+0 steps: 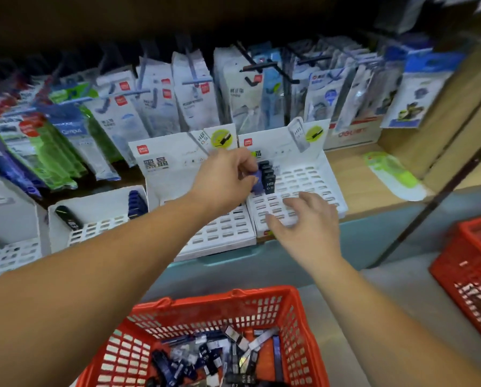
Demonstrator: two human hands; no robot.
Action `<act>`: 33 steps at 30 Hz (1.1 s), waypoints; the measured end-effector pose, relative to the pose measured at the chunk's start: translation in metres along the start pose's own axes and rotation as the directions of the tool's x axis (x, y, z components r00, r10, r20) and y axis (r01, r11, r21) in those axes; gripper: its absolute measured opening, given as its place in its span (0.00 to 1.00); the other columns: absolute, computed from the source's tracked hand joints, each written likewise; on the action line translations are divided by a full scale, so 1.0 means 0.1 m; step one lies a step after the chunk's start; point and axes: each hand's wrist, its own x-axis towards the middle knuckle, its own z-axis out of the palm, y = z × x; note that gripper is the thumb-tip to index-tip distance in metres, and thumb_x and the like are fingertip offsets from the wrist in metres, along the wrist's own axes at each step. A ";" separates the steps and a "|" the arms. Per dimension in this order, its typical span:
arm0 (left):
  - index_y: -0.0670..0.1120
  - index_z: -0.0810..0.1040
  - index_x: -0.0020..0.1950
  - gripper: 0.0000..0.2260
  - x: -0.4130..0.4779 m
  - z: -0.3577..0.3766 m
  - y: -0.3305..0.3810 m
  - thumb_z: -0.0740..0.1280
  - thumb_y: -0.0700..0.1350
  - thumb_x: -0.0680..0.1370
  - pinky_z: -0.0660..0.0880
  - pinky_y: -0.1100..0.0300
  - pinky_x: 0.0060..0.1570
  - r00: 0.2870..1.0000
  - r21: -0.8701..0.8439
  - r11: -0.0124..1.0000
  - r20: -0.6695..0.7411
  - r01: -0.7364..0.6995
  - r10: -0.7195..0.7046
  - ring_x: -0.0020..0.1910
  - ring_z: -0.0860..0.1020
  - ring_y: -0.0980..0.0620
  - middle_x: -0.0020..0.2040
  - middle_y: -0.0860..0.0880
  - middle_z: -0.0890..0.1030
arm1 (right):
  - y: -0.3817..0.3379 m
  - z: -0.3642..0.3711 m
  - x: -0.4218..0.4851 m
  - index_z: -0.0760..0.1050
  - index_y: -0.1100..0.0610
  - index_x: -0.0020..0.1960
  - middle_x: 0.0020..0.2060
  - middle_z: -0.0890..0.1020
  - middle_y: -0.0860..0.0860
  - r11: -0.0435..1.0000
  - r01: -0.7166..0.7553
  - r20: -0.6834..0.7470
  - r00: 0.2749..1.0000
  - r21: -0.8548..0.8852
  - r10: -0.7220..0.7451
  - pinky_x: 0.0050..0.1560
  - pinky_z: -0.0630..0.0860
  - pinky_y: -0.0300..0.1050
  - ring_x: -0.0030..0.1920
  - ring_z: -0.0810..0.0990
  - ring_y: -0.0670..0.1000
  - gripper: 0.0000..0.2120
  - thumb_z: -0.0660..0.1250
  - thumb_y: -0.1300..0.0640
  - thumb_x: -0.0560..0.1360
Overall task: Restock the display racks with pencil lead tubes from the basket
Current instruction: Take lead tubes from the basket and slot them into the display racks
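The left hand (222,177) reaches to the back left corner of the right-hand display rack (311,174); its grip is clamped, fingers curled, on a blue lead tube (257,181); motion blur hides the exact pinch. The tube appears to stand roughly on end, long axis close to upright, just left of a short row of black tubes (267,177) already standing in the rack's slots; whether it touches them I cannot tell. The slots that take the next tube seem to lie in front of and to the right of that row, so the move probably turns on a small shift and a push down along the tube's own axis; the left hand is the nearer one. The right hand (306,219) hovers over the front slots of the same rack, fingers spread apart and holding nothing. The remaining stock lies jumbled in the red basket (205,300) below the shelf (353,174), nearer the person; many loose tubes (205,356) are left there, so I judge the restock far from finished. A neighbouring rack (225,233) sits to the left.
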 end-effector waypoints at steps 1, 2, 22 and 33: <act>0.49 0.83 0.48 0.04 0.01 0.02 -0.02 0.75 0.42 0.76 0.80 0.54 0.46 1.000 0.026 1.000 0.009 0.006 -0.006 0.41 0.81 0.52 0.41 0.56 0.83 | 0.02 0.02 -0.01 0.84 0.53 0.59 0.63 0.80 0.56 0.999 0.001 0.029 1.000 -0.034 0.000 0.73 0.64 0.64 0.68 0.74 0.60 0.28 0.66 0.34 0.69; 0.49 0.84 0.49 0.03 0.01 0.04 -0.03 0.75 0.42 0.76 0.80 0.55 0.46 1.000 0.049 0.999 0.014 0.007 -0.008 0.41 0.81 0.52 0.41 0.55 0.83 | 0.04 0.02 -0.02 0.83 0.52 0.61 0.66 0.78 0.56 0.999 0.000 0.052 0.999 -0.050 0.002 0.75 0.60 0.64 0.71 0.71 0.59 0.28 0.67 0.34 0.70; 0.55 0.86 0.49 0.07 0.22 -0.01 0.01 0.72 0.44 0.75 0.75 0.49 0.60 0.979 0.368 0.919 0.189 -0.142 0.076 0.54 0.78 0.49 0.46 0.55 0.85 | 0.00 -0.12 -0.04 0.78 0.49 0.69 0.75 0.70 0.54 0.993 -0.038 0.099 0.994 -0.112 0.050 0.79 0.51 0.60 0.78 0.61 0.55 0.31 0.70 0.33 0.73; 0.47 0.84 0.52 0.07 -0.83 -0.12 -0.13 0.69 0.45 0.76 0.76 0.54 0.47 0.955 0.109 0.954 -0.079 -0.278 0.287 0.43 0.78 0.50 0.44 0.51 0.81 | -0.42 -0.59 -0.15 0.79 0.46 0.46 0.47 0.81 0.43 0.987 0.041 0.308 0.951 -0.158 0.010 0.55 0.76 0.49 0.53 0.79 0.51 0.17 0.71 0.33 0.70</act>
